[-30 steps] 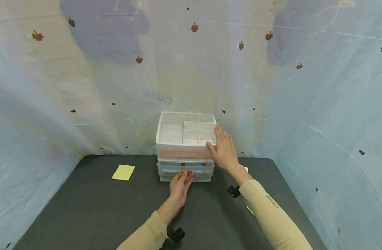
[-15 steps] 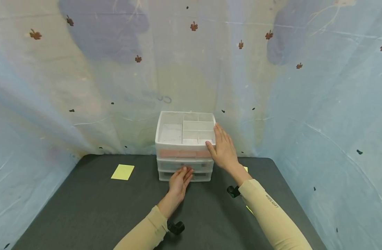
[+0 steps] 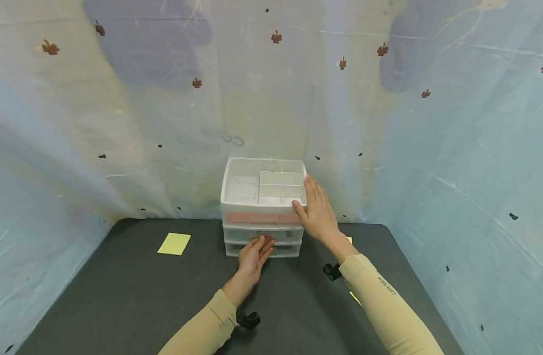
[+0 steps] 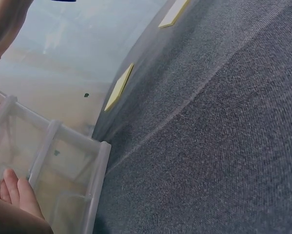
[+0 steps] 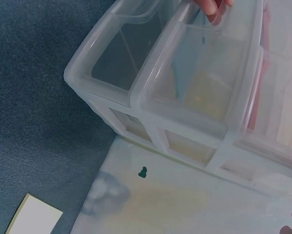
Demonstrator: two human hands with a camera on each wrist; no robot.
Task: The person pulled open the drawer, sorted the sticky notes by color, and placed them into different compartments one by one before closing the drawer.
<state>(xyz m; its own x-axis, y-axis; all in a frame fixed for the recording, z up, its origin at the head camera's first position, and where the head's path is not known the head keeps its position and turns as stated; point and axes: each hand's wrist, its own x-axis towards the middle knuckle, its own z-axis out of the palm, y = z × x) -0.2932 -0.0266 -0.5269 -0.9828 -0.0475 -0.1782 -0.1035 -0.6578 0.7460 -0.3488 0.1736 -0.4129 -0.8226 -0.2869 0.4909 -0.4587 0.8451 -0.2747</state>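
Note:
A white plastic drawer unit [image 3: 240,202] with a divided open tray on top stands at the back of the table. Below the tray is a pink-tinted drawer [image 3: 242,218], with clear drawers under it. My left hand [image 3: 252,260] pinches the front lip of the clear middle drawer [image 3: 291,235], which sits flush in the unit. Its fingertips [image 5: 209,6] show at that lip in the right wrist view, one partly behind the plastic. My right hand [image 3: 319,214] rests on the unit's top right edge, fingers extended and thumb over the front rim.
A yellow sticky note [image 3: 174,244] lies on the dark table [image 3: 120,291], left of the unit. Another yellow note [image 3: 354,297] is partly hidden by the right forearm. A patterned curtain [image 3: 267,108] hangs close behind the unit and along both sides.
The middle drawer, sticking out a little one second ago, has slid back into the unit. My left hand has moved forward with it; the right hand has stayed in place.

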